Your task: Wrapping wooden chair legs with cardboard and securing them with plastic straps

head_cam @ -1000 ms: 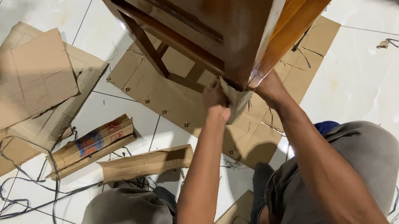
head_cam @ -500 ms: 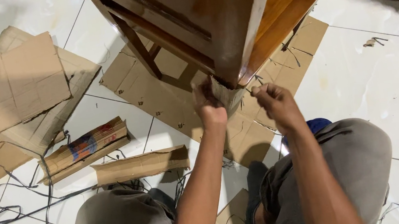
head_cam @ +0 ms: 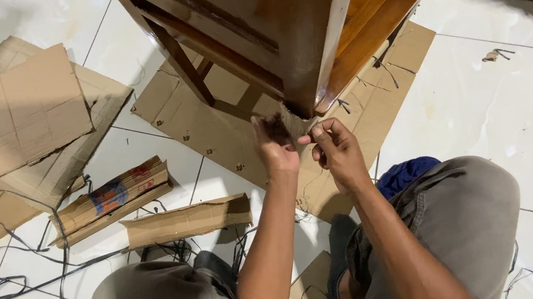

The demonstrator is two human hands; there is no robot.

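at the centre of the frame the left hand point(head_cam: 275, 142) grips a scrap of cardboard point(head_cam: 292, 121) at the bottom corner of the wooden cabinet point(head_cam: 279, 16); the right hand point(head_cam: 333, 148) pinches its fingertips beside it, on what i cannot tell. a hard pull could tear the scrap short or scrape knuckles on the corner.

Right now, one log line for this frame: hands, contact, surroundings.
left hand: at wooden cabinet corner, grip unclear | right hand: fingers pinched beside it | under cabinet: flat cardboard sheet | floor: cardboard corner pieces, black straps
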